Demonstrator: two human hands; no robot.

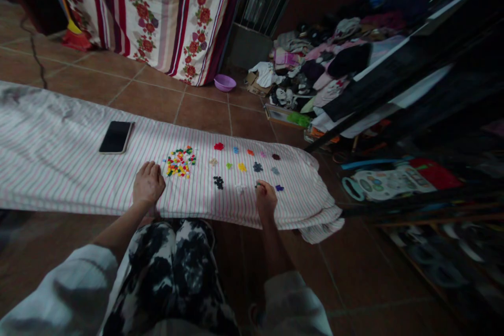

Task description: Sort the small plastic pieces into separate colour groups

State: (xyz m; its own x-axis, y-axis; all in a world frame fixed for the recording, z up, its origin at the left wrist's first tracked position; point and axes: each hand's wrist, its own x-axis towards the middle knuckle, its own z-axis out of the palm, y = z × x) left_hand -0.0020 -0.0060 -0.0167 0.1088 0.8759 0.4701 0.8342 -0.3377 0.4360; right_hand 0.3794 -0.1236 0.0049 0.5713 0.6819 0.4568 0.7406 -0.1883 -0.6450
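A striped white cloth [79,168] lies spread on the tiled floor. My left hand [148,184] rests flat on it, just left of a heap of tiny multicoloured plastic bricks [180,161]. Sorted by colour, small clusters of bricks spread to the right, including a red one [219,146] and a navy one [218,182]. My right hand [266,198] sits among these clusters, and its fingertips pinch a tiny dark piece [258,185]. A purple cluster [279,188] lies just right of it. Further left, a black smartphone [115,137] lies face up on the cloth.
My patterned trousers [169,268] fill the foreground. Beyond the cloth are brown floor tiles [149,105], a purple plastic basin [225,83] and a floral striped drape [153,10]. A heap of clothes [318,63] and a toy panel [388,182] lie to the right.
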